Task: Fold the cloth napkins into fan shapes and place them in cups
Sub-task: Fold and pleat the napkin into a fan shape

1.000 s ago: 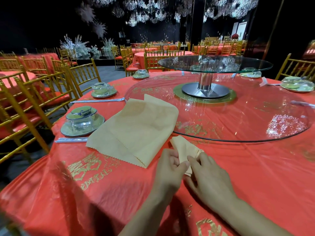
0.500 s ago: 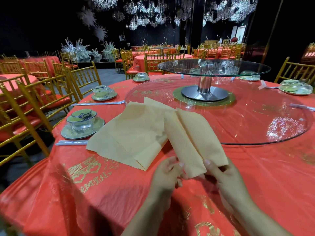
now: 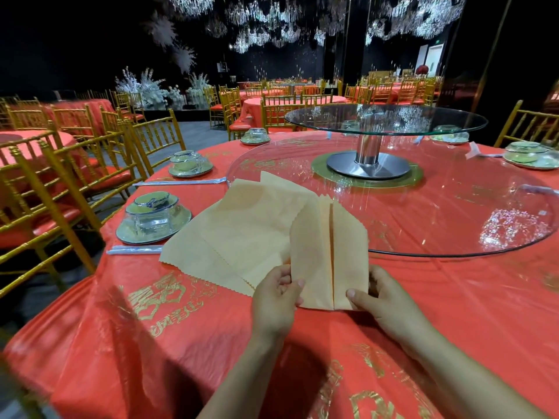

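A person's left hand and right hand each pinch a near corner of a peach napkin at a banquet table, thumbs on top and fingers curled beneath the cloth. The napkin sits at the near edge of the glass turntable, its two folded flaps meeting at a centre seam and its far end reaching over the turntable's rim. Whether it lies flat or is held slightly raised cannot be told.

Just left of it, partly under the turntable's rim side, a second napkin with a zigzag-cut hem lies spread on the red tablecloth, which is printed with gold characters. Further left of the turntable stands a place setting of upturned glassware on a saucer, with wrapped chopsticks just beside it. More such settings ring the turntable.

From the turntable's middle a metal post carries a smaller glass tier.

Left of the turntable, gold chairs with red seats crowd the table's edge. Beyond the turntable, more red-clothed tables fill a dark hall, with a white floral display to the far left and crystal chandeliers overhead.
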`<state>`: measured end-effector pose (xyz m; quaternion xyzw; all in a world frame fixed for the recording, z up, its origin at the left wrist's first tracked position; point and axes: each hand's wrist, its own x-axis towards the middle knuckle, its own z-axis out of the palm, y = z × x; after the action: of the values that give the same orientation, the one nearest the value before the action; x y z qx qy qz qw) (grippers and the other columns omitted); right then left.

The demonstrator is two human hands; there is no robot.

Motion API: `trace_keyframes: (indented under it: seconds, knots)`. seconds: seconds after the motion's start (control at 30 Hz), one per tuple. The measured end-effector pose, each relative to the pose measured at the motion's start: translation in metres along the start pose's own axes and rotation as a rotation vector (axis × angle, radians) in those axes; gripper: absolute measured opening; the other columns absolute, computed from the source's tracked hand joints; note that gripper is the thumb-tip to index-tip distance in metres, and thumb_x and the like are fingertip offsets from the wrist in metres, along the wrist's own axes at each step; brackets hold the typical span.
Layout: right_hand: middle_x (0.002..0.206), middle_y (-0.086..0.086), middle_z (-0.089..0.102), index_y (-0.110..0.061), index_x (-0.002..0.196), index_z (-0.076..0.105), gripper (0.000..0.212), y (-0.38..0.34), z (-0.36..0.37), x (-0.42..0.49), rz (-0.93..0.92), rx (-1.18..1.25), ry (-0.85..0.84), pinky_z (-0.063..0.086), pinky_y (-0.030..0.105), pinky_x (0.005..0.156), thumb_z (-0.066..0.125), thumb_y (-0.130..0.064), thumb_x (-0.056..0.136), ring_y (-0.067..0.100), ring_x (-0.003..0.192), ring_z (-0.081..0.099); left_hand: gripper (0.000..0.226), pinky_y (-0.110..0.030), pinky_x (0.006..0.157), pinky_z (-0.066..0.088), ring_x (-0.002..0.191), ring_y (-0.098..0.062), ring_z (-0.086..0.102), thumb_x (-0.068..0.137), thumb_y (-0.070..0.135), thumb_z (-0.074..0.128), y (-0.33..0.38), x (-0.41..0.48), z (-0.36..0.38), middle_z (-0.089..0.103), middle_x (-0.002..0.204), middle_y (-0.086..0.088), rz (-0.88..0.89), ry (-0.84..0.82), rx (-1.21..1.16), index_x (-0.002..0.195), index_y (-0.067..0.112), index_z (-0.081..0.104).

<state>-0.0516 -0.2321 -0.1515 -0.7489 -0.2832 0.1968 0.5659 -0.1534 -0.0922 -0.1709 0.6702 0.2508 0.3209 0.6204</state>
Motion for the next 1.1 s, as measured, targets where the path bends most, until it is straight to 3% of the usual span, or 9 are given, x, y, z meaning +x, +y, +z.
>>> trace_keyframes:
  seconds: [0.07,0.13,0.23,0.33,0.47,0.6,0.73,0.9,1.1]
  knots:
    - [0.104,0.001,0.061,-0.013,0.114,0.047,0.034,-0.001,0.009,0.004,-0.045,-0.099,0.041,0.045,0.03,0.086,0.059,-0.001,0.085,0.018,0.096,0.058,0.021,-0.012,0.051,0.039,0.058,-0.007,0.051,0.089,0.005,0.058,-0.002,0.001,-0.001,0.059,0.076,0.003,0.017,-0.009,0.029,0.109,0.01,0.061]
    - [0.091,-0.008,0.057,-0.014,0.109,0.046,0.029,0.001,0.015,0.008,-0.072,-0.165,0.07,0.041,0.019,0.072,0.056,-0.002,0.086,0.012,0.084,0.053,0.023,-0.011,0.056,0.042,0.061,-0.002,0.055,0.089,0.007,0.058,-0.002,0.001,-0.002,0.062,0.079,0.007,0.039,-0.037,0.043,0.111,0.015,0.061]
    - [0.083,-0.011,0.052,-0.013,0.103,0.042,0.021,0.005,0.019,0.008,-0.068,-0.208,0.092,0.037,0.006,0.059,0.051,-0.003,0.088,0.005,0.073,0.049,0.029,-0.02,0.075,0.049,0.079,-0.003,0.064,0.076,0.032,0.062,-0.002,-0.003,-0.001,0.069,0.095,0.006,0.075,-0.086,0.081,0.104,0.033,0.061]
    - [0.086,-0.012,0.051,-0.012,0.105,0.039,0.021,0.007,0.02,0.002,-0.068,-0.212,0.089,0.037,0.003,0.058,0.048,-0.002,0.088,0.005,0.076,0.049,0.042,-0.007,0.076,0.039,0.09,0.004,0.053,0.06,0.054,0.059,-0.002,-0.005,0.0,0.056,0.099,0.011,0.144,-0.071,0.26,0.1,0.042,0.056]
    - [0.089,-0.013,0.05,-0.015,0.107,0.037,0.027,0.005,0.021,-0.002,-0.065,-0.213,0.061,0.039,0.006,0.06,0.052,-0.005,0.087,0.001,0.077,0.049,0.067,-0.02,0.089,0.034,0.1,-0.008,0.04,0.049,0.067,0.05,-0.003,-0.006,0.006,0.039,0.095,0.016,0.184,-0.03,0.405,0.108,0.035,0.056]
    - [0.094,-0.018,0.05,-0.017,0.113,0.037,0.039,0.006,0.023,-0.004,-0.056,-0.183,0.061,0.041,0.02,0.071,0.061,-0.012,0.083,0.011,0.091,0.054,0.059,-0.026,0.09,0.036,0.099,-0.011,0.042,0.048,0.068,0.05,0.001,-0.007,0.012,0.04,0.093,0.018,0.215,0.001,0.414,0.101,0.039,0.049]
    - [0.095,-0.011,0.056,-0.021,0.108,0.036,0.046,0.006,0.025,-0.006,-0.036,-0.109,0.065,0.046,0.025,0.074,0.071,-0.019,0.078,0.007,0.088,0.057,0.066,-0.034,0.094,0.039,0.101,-0.012,0.045,0.055,0.069,0.049,0.001,-0.006,0.015,0.04,0.095,0.026,0.258,0.061,0.438,0.105,0.025,0.052]
    - [0.094,-0.008,0.057,-0.02,0.104,0.038,0.044,0.006,0.028,-0.006,-0.061,-0.098,0.13,0.045,0.024,0.069,0.072,-0.023,0.078,0.012,0.088,0.058,0.067,-0.038,0.089,0.043,0.098,-0.015,0.046,0.055,0.073,0.048,0.001,-0.004,0.02,0.046,0.095,0.009,0.229,0.1,0.485,0.093,0.018,0.049]
    - [0.091,-0.014,0.054,-0.019,0.103,0.041,0.032,0.003,0.028,-0.009,-0.067,-0.095,0.178,0.042,0.015,0.066,0.064,-0.028,0.084,0.003,0.083,0.054,0.06,-0.042,0.083,0.045,0.09,-0.02,0.051,0.063,0.069,0.043,-0.002,-0.004,0.021,0.051,0.089,0.005,0.256,0.135,0.446,0.087,0.015,0.05]
